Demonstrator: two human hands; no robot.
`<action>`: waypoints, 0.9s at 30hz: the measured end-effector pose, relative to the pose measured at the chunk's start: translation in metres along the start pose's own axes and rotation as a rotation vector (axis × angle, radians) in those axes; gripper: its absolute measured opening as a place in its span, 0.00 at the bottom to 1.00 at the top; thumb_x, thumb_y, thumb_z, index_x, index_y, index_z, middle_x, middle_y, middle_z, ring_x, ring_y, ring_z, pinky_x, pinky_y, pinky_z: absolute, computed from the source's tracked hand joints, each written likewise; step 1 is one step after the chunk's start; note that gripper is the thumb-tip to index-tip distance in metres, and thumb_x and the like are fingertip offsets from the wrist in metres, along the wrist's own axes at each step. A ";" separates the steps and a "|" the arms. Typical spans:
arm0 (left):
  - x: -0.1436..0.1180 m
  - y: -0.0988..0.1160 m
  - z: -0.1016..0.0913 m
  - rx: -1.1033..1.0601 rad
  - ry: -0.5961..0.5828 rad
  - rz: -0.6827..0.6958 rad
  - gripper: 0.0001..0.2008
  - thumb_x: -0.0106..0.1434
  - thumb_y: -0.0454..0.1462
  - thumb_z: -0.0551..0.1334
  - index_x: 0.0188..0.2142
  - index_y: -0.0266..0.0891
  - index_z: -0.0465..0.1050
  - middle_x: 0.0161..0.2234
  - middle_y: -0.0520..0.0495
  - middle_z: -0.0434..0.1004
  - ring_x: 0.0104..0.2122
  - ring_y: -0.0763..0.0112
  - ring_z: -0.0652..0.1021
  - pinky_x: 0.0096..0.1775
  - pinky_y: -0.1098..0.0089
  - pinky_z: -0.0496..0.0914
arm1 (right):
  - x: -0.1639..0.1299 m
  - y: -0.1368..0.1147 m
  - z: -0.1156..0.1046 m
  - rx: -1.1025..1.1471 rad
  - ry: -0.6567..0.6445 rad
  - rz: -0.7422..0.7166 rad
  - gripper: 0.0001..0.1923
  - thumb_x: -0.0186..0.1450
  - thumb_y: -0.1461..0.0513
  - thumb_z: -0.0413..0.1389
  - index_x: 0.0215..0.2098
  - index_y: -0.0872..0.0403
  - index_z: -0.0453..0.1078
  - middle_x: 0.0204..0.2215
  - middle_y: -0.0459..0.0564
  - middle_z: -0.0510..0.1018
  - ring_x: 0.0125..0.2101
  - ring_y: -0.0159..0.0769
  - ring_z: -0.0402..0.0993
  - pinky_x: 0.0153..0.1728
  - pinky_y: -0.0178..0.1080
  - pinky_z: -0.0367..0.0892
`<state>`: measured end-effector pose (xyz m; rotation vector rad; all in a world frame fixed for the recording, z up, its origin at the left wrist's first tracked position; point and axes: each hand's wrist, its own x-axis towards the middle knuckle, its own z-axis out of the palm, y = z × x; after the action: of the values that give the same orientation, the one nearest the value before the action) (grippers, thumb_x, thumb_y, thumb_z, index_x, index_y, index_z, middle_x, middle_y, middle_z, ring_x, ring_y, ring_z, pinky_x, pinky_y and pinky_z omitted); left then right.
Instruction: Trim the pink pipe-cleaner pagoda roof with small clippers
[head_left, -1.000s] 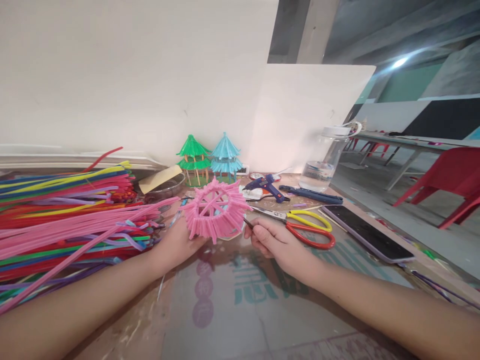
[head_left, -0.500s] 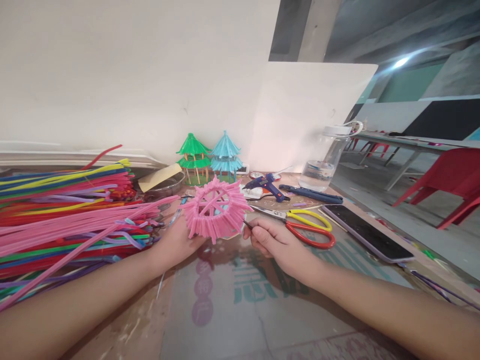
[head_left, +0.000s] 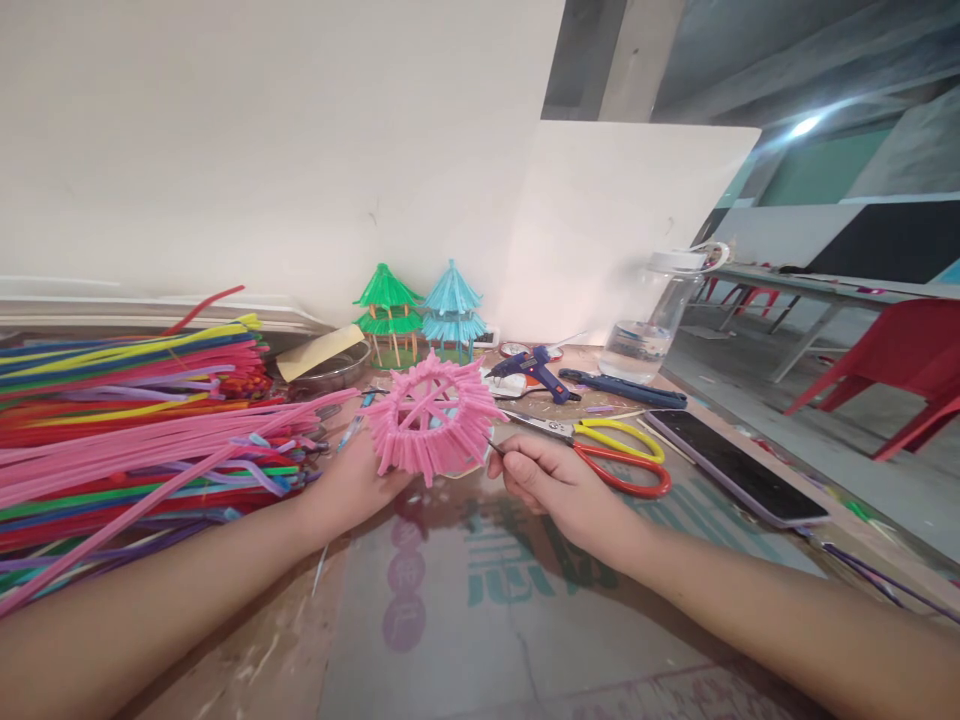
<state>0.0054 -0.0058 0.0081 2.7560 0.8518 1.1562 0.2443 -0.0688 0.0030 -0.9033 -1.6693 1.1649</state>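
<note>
My left hand [head_left: 352,485] holds a round pink pipe-cleaner roof [head_left: 431,415] from below, its fringe hanging over my fingers. Just to its right, my right hand [head_left: 551,480] pinches a thin dark stick [head_left: 493,447] whose tip points at the roof's right edge. A large heap of coloured pipe cleaners [head_left: 135,420] lies to the left of my left forearm. Right behind my right hand lie scissors [head_left: 611,450] with red and yellow handles.
A green pagoda model [head_left: 387,312] and a blue pagoda model [head_left: 451,310] stand at the wall. A blue glue gun [head_left: 532,372], a clear water bottle [head_left: 652,320] and a phone [head_left: 739,466] lie to the right. Red chairs [head_left: 911,360] stand beyond the table edge.
Almost nothing has moved. Both hands keep their hold and the view has shifted slightly.
</note>
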 end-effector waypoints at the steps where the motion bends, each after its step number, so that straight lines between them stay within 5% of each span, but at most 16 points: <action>1: 0.000 0.001 -0.001 -0.001 -0.002 -0.003 0.08 0.65 0.38 0.56 0.39 0.41 0.74 0.43 0.41 0.82 0.47 0.55 0.79 0.53 0.53 0.74 | 0.000 0.000 0.000 0.017 -0.007 0.009 0.29 0.64 0.36 0.53 0.33 0.54 0.66 0.20 0.38 0.57 0.20 0.28 0.49 0.22 0.35 0.47; 27: -0.003 -0.003 0.002 -0.054 -0.008 -0.026 0.10 0.65 0.38 0.58 0.43 0.41 0.76 0.47 0.41 0.82 0.50 0.54 0.79 0.53 0.53 0.74 | -0.001 -0.003 0.000 0.074 -0.006 0.026 0.29 0.63 0.36 0.54 0.33 0.54 0.67 0.20 0.38 0.56 0.20 0.27 0.48 0.21 0.34 0.46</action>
<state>0.0037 -0.0047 0.0037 2.6969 0.8403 1.1457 0.2440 -0.0707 0.0057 -0.8785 -1.6124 1.2403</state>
